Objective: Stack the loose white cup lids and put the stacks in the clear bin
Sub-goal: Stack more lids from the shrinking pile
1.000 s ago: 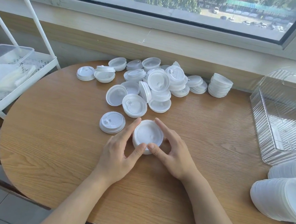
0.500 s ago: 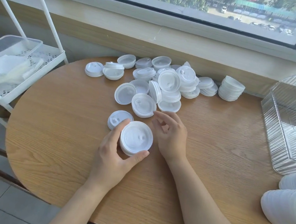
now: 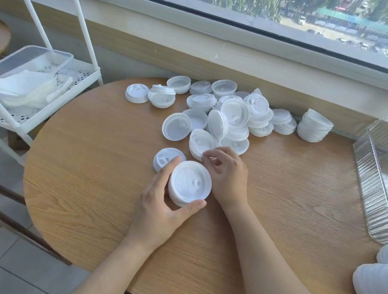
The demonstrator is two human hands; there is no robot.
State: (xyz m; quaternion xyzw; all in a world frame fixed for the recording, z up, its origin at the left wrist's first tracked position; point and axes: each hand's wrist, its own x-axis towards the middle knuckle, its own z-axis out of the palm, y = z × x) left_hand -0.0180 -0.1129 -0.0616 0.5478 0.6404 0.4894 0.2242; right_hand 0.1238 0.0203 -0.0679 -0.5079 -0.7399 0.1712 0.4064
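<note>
The left hand (image 3: 157, 212) curls round a short lid stack (image 3: 190, 183) on the tabletop (image 3: 89, 171). Just right, the right hand (image 3: 227, 172) pinches a loose lid (image 3: 200, 142) at the pile's near edge. Lids look light, thin, flexible; rims suit the grip. Far right, the clear bin (image 3: 385, 181) is cut off.

White shelf rack (image 3: 56, 99) left of wooden table (image 3: 83, 183); window (image 3: 262, 8) behind

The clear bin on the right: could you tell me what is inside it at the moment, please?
Through the ribbed walls of the clear bin only its bare floor shows; no lid stacks are visible inside. Its right part runs out of the frame, so that end cannot be checked.
</note>
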